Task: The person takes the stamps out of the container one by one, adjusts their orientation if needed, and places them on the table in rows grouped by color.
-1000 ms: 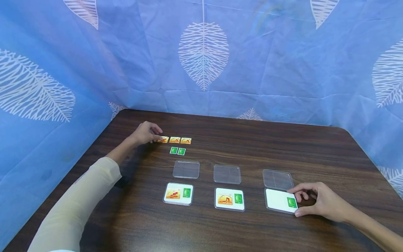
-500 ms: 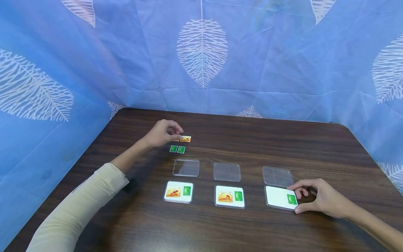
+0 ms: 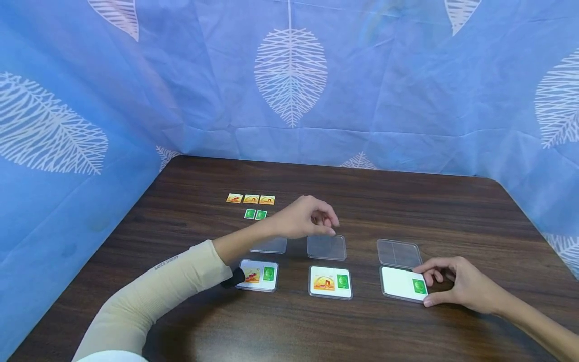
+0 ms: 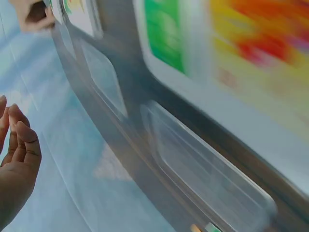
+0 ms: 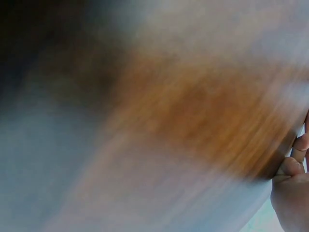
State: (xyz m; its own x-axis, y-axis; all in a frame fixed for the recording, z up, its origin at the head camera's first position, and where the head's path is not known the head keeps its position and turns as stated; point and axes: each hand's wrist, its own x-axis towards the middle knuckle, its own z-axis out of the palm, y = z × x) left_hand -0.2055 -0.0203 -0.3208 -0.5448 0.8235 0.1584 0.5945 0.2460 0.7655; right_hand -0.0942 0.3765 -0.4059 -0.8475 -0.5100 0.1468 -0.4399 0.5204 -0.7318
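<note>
The left hand (image 3: 303, 218) hung mid-frame, fingers curled toward the thumb (whether they pinched anything, I could not tell). The white-backed stamp case (image 3: 395, 282) lay to its lower right, long axis left-to-right, steadied between the nearer right hand's (image 3: 461, 289) finger and thumb.

A small cloth-screened booth or corner, by the look of it: blue fabric (image 3: 384, 90) printed with large white leaves (image 3: 291, 75) hangs behind a dark wood-grain surface (image 3: 344, 332) and past its left and right edges. Creases and folds run across the cloth, which fills the whole background, so whether this is in a home, an office or a studio cannot be told
</note>
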